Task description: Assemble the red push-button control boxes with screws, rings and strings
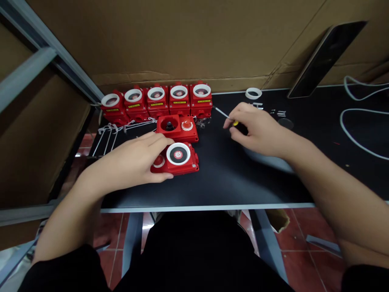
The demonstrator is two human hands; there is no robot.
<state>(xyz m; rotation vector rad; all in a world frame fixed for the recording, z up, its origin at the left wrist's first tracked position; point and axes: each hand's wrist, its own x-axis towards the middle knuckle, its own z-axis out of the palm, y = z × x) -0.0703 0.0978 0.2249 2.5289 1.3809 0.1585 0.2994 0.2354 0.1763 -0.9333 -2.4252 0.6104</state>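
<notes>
My left hand (146, 156) is closed around the left end of a red alarm box (192, 164) lying flat on the black table. This box has a white ring around a dark round disc and a red lamp, partly covered by my fingers. Behind it lies a second red housing (176, 132) with an uncovered round hole and a red lamp in a white ring. My right hand (255, 127) grips a screwdriver (222, 112) by its dark and yellow handle. The thin shaft points up and left, towards small loose screws (203, 123).
Several finished-looking red boxes (156, 101) stand in a row at the back left. A white ring (253, 93), small metal parts (281, 114) and a dark disc (286, 123) lie right. A dark panel (328, 59) leans on the cardboard wall; white cable (349, 134) curls at right.
</notes>
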